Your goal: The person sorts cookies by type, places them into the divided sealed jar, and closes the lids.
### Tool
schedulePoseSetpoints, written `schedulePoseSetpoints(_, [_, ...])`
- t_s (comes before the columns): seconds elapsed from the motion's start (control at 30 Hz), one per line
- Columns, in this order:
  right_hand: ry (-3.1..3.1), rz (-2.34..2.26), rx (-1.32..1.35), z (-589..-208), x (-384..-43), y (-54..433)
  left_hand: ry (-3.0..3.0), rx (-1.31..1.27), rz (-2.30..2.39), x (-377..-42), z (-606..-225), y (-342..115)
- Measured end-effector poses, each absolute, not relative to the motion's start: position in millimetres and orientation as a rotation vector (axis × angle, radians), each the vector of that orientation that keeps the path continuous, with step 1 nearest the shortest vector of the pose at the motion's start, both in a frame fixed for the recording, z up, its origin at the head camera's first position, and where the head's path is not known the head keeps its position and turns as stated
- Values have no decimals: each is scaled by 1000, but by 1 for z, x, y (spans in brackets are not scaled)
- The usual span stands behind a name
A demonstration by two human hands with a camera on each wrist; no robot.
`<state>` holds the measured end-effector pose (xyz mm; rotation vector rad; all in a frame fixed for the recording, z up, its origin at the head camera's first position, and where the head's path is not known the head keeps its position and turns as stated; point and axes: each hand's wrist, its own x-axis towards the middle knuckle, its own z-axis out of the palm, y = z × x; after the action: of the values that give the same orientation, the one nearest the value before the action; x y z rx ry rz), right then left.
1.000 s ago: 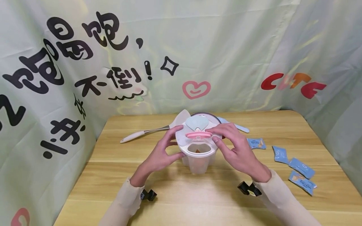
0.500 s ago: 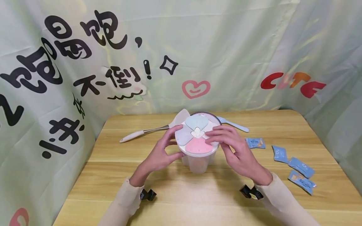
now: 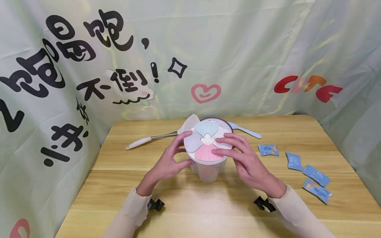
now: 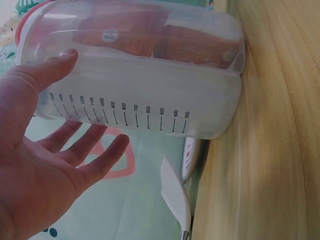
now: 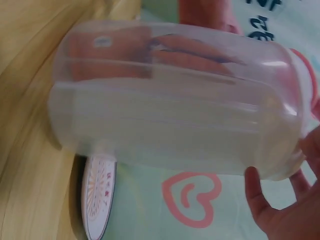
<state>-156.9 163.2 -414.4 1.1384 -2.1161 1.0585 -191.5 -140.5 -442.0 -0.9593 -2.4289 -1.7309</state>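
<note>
Pink petal-shaped plastic flap (image 3: 202,153), earlier raised, lies flat. Left grip (image 3: 167,162) encircles translucent plastic canister (image 3: 208,173); right grip (image 3: 247,161), fingers loosely extended, touches flap.

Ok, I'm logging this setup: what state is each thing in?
Container: upright, lid on
Pink flap: closed
Blue flap: closed
Lilac flap: closed
Reddish packets: inside container
Left hand: holding container
Right hand: touching lid
Blue packets: lying loose
Spatula: lying down
Blue utensil: lying down
Dish: partly hidden
</note>
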Motion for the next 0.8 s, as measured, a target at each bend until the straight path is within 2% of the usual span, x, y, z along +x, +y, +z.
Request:
schedulePoseSetpoints(0.33, [-2057,912,1172,-411,-160,162,-2426,-957,-1734,-192,-442,-140])
schedulePoseSetpoints(0.63, [-2318,629,1146,-409,-148,162,-2428,-948,-1730,-192,-446,-142])
schedulePoseSetpoints(0.8, [-2363,678,1136,-407,-144,160,-2426,-959,-1726,-193,-445,-141])
